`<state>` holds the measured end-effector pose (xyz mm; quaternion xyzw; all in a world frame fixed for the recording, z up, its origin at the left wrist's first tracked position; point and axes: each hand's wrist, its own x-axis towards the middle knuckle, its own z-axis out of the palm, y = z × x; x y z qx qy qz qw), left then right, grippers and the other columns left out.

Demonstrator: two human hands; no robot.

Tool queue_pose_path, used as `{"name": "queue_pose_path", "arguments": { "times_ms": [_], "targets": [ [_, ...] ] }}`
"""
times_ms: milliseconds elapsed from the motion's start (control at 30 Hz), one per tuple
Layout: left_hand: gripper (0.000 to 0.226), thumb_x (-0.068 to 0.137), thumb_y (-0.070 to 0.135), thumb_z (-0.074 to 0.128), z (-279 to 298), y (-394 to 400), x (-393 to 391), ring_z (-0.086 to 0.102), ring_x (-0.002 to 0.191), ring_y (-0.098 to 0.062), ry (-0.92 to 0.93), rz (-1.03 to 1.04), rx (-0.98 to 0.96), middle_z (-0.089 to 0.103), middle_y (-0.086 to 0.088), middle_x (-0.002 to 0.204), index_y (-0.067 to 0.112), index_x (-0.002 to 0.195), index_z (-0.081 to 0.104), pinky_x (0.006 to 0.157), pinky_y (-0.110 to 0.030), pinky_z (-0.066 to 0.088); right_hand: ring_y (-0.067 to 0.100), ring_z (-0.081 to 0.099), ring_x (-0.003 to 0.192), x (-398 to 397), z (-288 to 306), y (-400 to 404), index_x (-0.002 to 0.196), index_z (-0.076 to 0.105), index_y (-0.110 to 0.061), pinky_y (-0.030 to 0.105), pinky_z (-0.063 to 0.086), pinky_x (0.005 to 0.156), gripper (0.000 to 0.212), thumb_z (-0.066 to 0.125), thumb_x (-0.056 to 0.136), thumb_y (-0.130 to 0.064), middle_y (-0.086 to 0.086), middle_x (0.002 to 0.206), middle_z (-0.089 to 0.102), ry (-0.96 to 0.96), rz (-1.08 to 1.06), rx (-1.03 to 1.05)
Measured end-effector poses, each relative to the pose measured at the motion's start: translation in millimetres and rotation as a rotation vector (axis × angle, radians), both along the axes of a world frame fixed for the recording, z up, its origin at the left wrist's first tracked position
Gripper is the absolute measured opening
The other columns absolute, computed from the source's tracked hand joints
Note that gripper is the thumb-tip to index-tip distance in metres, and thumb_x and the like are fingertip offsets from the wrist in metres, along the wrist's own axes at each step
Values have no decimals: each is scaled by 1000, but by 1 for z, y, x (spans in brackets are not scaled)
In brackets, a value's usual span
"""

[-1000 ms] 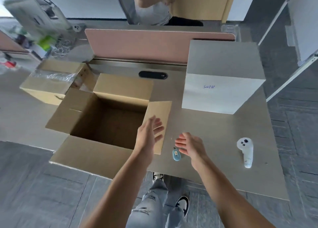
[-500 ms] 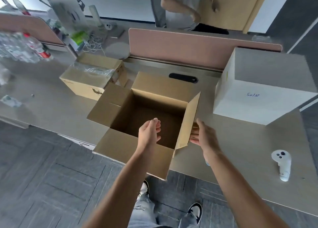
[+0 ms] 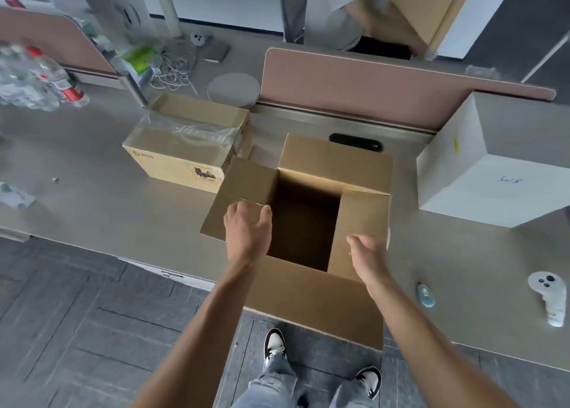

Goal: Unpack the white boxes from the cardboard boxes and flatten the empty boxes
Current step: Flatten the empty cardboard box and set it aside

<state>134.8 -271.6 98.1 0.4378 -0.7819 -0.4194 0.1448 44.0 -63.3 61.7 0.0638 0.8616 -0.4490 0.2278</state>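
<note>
Standing open at the near edge of the desk (image 3: 123,210), the empty cardboard box (image 3: 303,232) overhangs that edge with its near flap, and nothing shows inside but a dark floor. The left hand (image 3: 246,232) lies on the left flap with its fingers curled over the flap's inner rim, gripping it. The right hand (image 3: 367,258) rests with spread, loose fingers against the right flap, which is folded in over the opening; whether it grips the flap cannot be told. A large white box (image 3: 493,167) sits near the desk's right edge, just beside the cardboard box and apart from it, with blue handwriting on its near face that is too small to read. Behind and to the left, a smaller cardboard box (image 3: 185,158) holds crumpled clear plastic. Near the front right corner lie a white controller (image 3: 549,299) and a small blue object (image 3: 426,295) that is hard to identify. A pink divider (image 3: 370,90) lines the far edge; blurred water bottles (image 3: 34,80) and cables crowd the far left corner. A second person beyond the divider is cut off by the top of the view.
</note>
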Motion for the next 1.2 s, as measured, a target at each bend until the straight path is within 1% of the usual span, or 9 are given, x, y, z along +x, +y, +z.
{"name": "queue_pose_path", "arguments": {
  "times_ms": [133,267,400,567,733,867,967,1067,1200],
  "targets": [
    [69,94,54,55,-19,-38,1,23,151,-34,-284,-5,-139,36,-17,160,9,146,46,124,-53,20,26,60,123,6,-1,-9,129,68,-14,41,47,104,36,53,103,-33,7,132,67,51,2,71],
    [92,91,65,48,-28,-44,6,13,156,-36,-503,3,-82,23,-19,166,11,161,20,121,-64,7,25,58,126,13,3,-10,133,65,-16,41,46,106,37,52,103,-36,5,137,64,59,24,108],
    [82,91,61,50,-24,-34,17,32,144,-37,-445,62,-175,40,-18,154,8,152,33,118,-62,21,24,54,132,23,9,-2,142,56,-12,36,42,107,43,53,104,-33,8,144,58,85,37,106],
    [68,95,49,59,6,-11,27,43,131,-36,-213,99,-312,50,-16,140,7,146,43,106,-54,35,23,56,130,33,14,21,143,56,-9,29,42,101,45,58,102,-26,9,144,59,111,-6,35],
    [54,101,43,54,15,47,30,62,114,-26,0,2,-255,66,-9,123,10,143,50,97,-44,50,24,59,125,41,13,61,140,57,-8,26,43,93,50,68,95,-26,10,140,61,134,-72,7],
    [56,105,54,37,-5,101,25,60,120,-33,-260,-293,-186,66,-13,127,10,135,55,105,-50,44,27,62,121,46,-2,100,143,52,-10,37,50,98,60,67,93,-40,13,139,60,-37,-95,24],
    [61,105,57,24,-27,129,24,51,131,-30,-535,-463,-213,62,-12,132,11,126,58,117,-56,27,25,73,96,55,-5,121,146,47,-18,40,64,79,56,62,98,-42,8,127,61,-318,-142,-153],
    [63,104,57,20,-36,133,22,44,138,-28,-591,-476,-246,60,-11,136,12,126,59,121,-59,18,26,75,94,59,-2,130,150,43,-19,36,64,73,54,61,101,-36,3,127,57,-354,-154,-310],
    [61,105,55,26,-14,131,18,48,134,-31,-567,-464,-248,59,-12,138,11,134,56,120,-57,22,25,73,95,54,6,132,143,50,-19,34,62,74,44,58,103,-34,-6,113,60,-277,-158,-416]
  ]
}}
